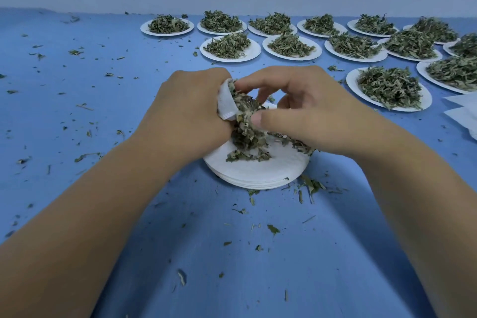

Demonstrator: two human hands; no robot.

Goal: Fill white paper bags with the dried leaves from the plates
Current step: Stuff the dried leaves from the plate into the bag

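Above a stack of white round paper plates on the blue table, the left hand grips a white paper bag while the right hand pinches dried green leaves at its mouth.

light even, soft | bluish cast | edges bowed | sharp

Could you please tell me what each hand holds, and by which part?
The left hand grips the white paper bag around its body; the right hand pinches a clump of dried leaves at the bag's mouth.
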